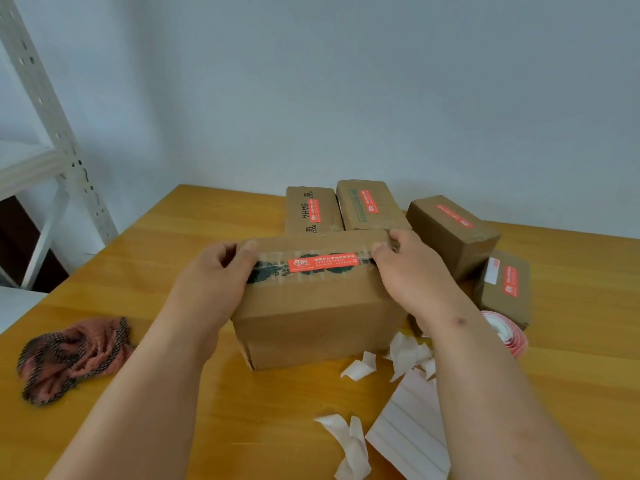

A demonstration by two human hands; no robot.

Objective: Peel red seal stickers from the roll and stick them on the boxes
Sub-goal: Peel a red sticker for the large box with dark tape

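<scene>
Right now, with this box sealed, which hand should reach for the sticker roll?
Right. The sticker roll lies on the table just beside the right forearm, while the left hand grips the far side of the box. The right hand would likely reach it without crossing over.

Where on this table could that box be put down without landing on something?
Bare wood lies left of the held box, between the far table edge and the crumpled cloth, and at the far right beyond the sticker roll. Paper scraps and sealed boxes crowd the right.
</scene>
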